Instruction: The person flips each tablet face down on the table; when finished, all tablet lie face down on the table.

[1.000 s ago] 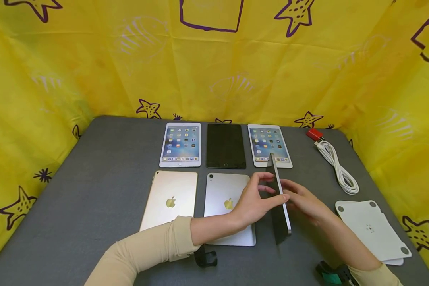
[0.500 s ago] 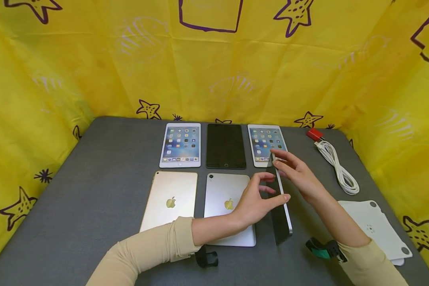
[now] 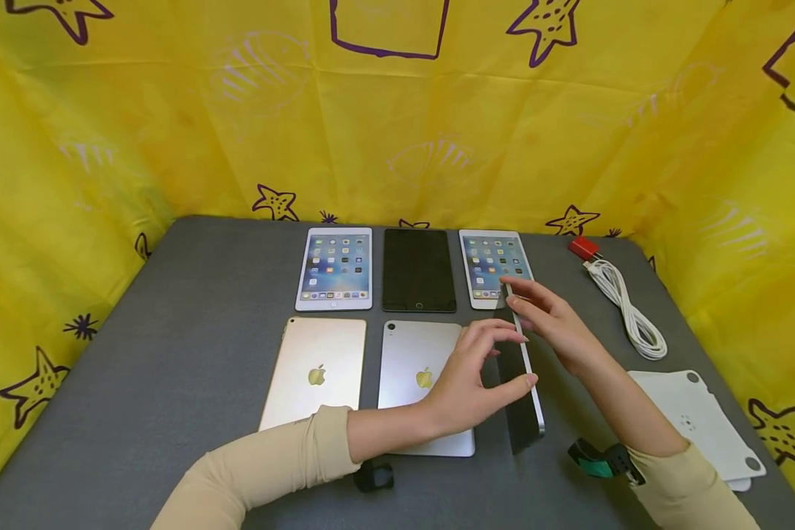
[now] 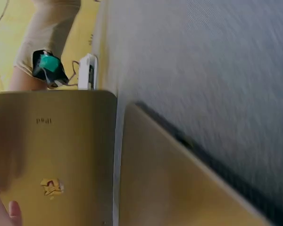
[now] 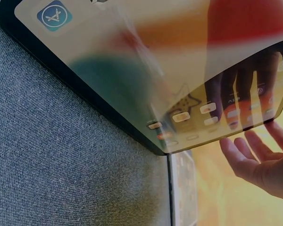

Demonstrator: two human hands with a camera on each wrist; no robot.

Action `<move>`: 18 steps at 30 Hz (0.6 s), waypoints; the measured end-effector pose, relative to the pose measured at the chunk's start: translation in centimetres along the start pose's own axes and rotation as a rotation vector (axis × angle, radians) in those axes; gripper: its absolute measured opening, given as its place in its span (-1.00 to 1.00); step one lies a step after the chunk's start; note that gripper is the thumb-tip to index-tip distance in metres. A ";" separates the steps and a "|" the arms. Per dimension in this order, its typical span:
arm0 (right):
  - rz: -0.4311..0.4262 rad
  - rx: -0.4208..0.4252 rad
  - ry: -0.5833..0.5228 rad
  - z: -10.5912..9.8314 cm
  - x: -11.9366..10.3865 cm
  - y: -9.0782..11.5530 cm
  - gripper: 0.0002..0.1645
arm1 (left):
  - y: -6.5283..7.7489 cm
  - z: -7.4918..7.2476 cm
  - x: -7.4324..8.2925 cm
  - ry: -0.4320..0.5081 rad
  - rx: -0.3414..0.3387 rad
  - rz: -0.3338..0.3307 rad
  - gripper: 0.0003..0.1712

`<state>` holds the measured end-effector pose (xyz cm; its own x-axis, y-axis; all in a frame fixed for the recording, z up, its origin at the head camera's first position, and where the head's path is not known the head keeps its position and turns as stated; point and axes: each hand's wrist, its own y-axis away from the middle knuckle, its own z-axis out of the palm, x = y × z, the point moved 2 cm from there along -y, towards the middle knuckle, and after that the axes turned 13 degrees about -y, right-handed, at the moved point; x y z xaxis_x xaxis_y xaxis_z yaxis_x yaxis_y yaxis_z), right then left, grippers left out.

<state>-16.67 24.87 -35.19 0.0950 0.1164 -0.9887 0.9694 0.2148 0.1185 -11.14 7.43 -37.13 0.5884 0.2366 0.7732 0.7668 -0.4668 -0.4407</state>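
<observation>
A tablet [image 3: 518, 412] stands on its long edge, its silver back with logo towards my left hand and its lit screen [image 5: 146, 70] towards my right. My right hand [image 3: 553, 320] pinches the upper far corner between thumb and fingers. My left hand [image 3: 467, 379] is spread at the upper edge, thumb straight and fingers loosely bent, tips overlapping the edge. In the left wrist view the logo back [image 4: 70, 146] fills the left side, with a fingertip low at the left. A silver tablet [image 3: 404, 353] lies face down under my left forearm.
A gold tablet [image 3: 324, 346] lies face down at left. Behind are a white tablet [image 3: 334, 269], a black one [image 3: 419, 272] and another white one [image 3: 490, 254]. At right lie a red charger plug [image 3: 584, 248], coiled white cable [image 3: 626, 313] and white plate [image 3: 692, 412].
My right hand has moved up from the tablet's side to its upper far corner. My left fingers have loosened from its back and lifted to the edge. The tablet has hardly moved.
</observation>
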 end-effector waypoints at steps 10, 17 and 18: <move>-0.005 -0.003 0.025 -0.2 0.2 0.1 -0.35 | 0.1 -0.2 0.8 -0.409 -0.050 0.446 -0.41; 0.002 0.005 0.022 -0.3 0.4 0.0 -0.33 | 0.1 0.2 0.9 -0.496 -0.027 0.515 -0.50; 0.004 0.005 0.021 -0.3 0.4 -0.1 -0.33 | 0.1 0.3 0.9 -0.506 -0.022 0.520 -0.50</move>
<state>-16.76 25.19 -35.60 0.0946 0.1373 -0.9860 0.9702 0.2094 0.1222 -10.45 7.82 -36.60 0.9261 0.3423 0.1584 0.3537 -0.6420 -0.6803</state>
